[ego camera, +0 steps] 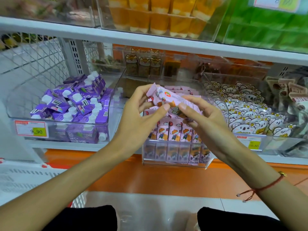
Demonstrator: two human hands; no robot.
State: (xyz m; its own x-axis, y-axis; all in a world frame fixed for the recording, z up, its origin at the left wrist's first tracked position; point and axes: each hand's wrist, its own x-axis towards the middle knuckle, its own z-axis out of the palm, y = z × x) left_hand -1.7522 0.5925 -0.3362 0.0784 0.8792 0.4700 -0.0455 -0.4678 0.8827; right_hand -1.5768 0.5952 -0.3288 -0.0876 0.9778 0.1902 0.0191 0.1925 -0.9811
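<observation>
With left hand (141, 114) and right hand (205, 117) pinching the packet (168, 97) (both grips closed on it), best turn it upright and slot it into the bin (175, 162).

Red cord bracelet (266, 185), gold bead (282, 173); black trousers (93, 219).

price tag (31, 130) on purple-carton bin (115, 97): 9.90; right tag (253, 144): 16.80
</observation>
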